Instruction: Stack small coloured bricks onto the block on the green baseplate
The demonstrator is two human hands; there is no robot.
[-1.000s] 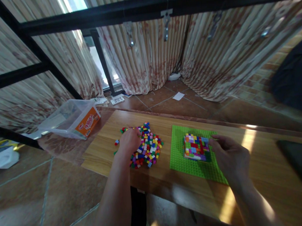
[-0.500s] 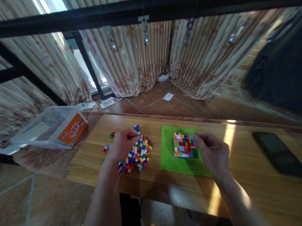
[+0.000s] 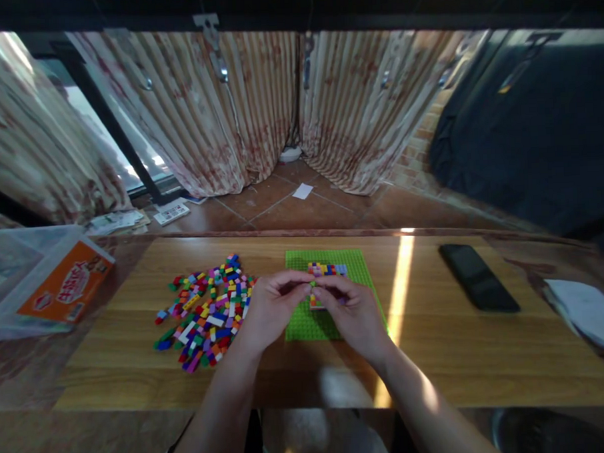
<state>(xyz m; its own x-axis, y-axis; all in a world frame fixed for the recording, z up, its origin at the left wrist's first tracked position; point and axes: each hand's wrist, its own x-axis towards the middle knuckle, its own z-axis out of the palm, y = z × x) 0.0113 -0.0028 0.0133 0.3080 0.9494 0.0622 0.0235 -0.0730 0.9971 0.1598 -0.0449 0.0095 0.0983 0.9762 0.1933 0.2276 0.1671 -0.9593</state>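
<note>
Table point(image 3: 438, 361): wooden, long edges running left to right. Plastic box point(image 3: 67, 283), orange label on near wall: off the tabletop, past the table's left edge. Loose brick pile point(image 3: 213, 310): mixed colours, spread over the table's left half, partly behind the left forearm and left hand point(image 3: 273, 308). Green baseplate point(image 3: 306, 326): flat at about mid-length, closer to the table's back edge than to its front edge. Right hand point(image 3: 353, 311): over the baseplate's front right part, opposite the left hand, fingertips of both meeting above the plate. Phone point(image 3: 477, 277): flat toward the table's right end, well apart from the baseplate, long axis slanting from back edge toward front right corner.

Block stack point(image 3: 328, 269): on the baseplate, multicoloured, back rows exposed, front right portion hidden by the right hand. Direction from joined fingertips: below, extending right and toward the table's back edge. Nearer hand: right. Height gap: cannot tell. Long axis of stack: not readable behind fingers.

Small green brick point(image 3: 312, 285): apparently pinched between fingertips of both hands, over the stack's left side. Own long axis too small to read.
</note>
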